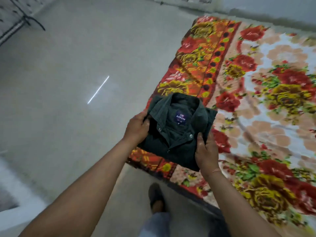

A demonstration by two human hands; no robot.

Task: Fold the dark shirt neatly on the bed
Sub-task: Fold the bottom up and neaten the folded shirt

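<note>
The dark shirt (177, 129) is folded into a compact rectangle, collar up, with a blue label showing inside the neck. It is over the near left edge of the bed (266, 103), which is covered by a red and yellow floral blanket. My left hand (137, 128) grips the shirt's left side, thumb on top. My right hand (206, 151) grips its right side near the front buttons, thumb on the fabric. Whether the shirt rests on the blanket or is held just above it, I cannot tell.
Grey floor (77, 82) stretches to the left of the bed, with a bright light streak on it. My foot in a dark sandal (156, 197) stands by the bed's edge. A dark metal frame (25, 19) is at the far left corner.
</note>
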